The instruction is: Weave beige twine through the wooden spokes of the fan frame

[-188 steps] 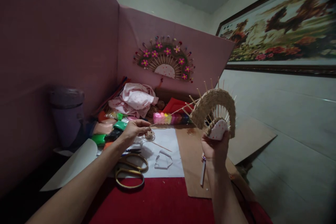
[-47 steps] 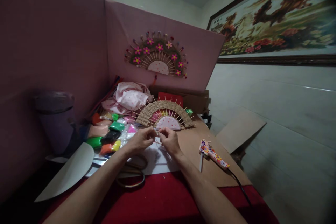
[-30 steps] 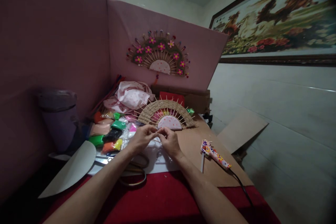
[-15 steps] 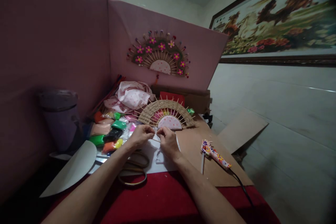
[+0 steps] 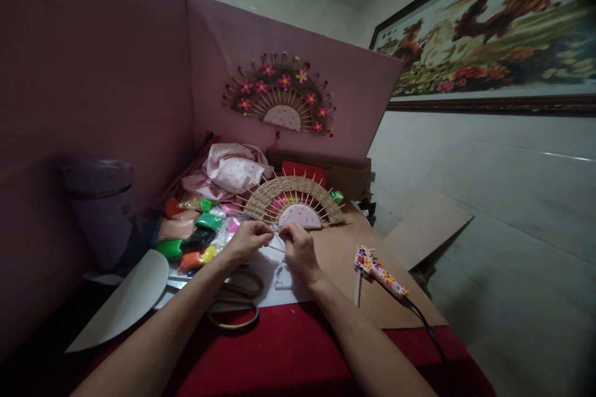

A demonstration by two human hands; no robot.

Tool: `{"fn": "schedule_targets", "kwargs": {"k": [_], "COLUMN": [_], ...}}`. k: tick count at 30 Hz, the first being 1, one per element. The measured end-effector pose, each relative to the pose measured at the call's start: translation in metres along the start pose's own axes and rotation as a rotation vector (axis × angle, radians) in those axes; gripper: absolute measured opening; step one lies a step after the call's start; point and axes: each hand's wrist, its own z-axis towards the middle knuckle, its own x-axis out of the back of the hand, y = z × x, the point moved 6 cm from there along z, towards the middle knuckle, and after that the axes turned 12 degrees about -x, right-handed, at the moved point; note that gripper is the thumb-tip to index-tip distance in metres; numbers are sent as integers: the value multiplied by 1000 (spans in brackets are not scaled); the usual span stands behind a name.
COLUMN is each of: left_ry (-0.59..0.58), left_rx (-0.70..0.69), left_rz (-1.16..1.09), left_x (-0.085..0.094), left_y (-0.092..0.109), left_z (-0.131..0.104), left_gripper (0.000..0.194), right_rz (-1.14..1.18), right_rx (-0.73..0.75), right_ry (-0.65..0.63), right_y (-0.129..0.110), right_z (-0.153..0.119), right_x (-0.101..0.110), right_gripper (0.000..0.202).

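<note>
My left hand and my right hand are close together over a white sheet, each with thumb and fingertips pinched. What they pinch is too small and thin to make out. A thin stick shows just below the fingertips. Right behind my hands stands a woven straw fan with thin sticks poking out of its rim and a white, pink-dotted half circle at its base. Large scissors lie beside my left forearm, partly covered by it.
A flower-patterned glue gun lies on cardboard at right, its cable trailing. Bags of coloured clay and dotted cloth are at left, near a white half disc and a tumbler. A finished-looking flowered fan hangs behind.
The whole view has shifted very slightly. Both hands keep nearly the same pinched pose in front of the woven fan; nothing else has visibly moved.
</note>
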Motion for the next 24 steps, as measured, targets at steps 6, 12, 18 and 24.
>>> {"fn": "schedule_targets", "kwargs": {"k": [6, 12, 18, 24], "left_ry": [39, 77, 52, 12], "left_rx": [17, 39, -23, -133], "left_rz": [-53, -98, -22, 121], "left_x": [0, 2, -2, -4], "left_y": [6, 5, -2, 0], "left_z": [-1, -2, -1, -1], "left_gripper": [11, 14, 17, 19], "right_rz": [-91, -197, -204, -248], "right_rx": [-6, -42, -51, -13], "right_ry": [58, -16, -38, -51], "right_y": [-7, -7, 0, 0], "right_z": [-3, -7, -5, -5], "right_x": [7, 0, -7, -7], "right_gripper": [11, 14, 16, 18]}}
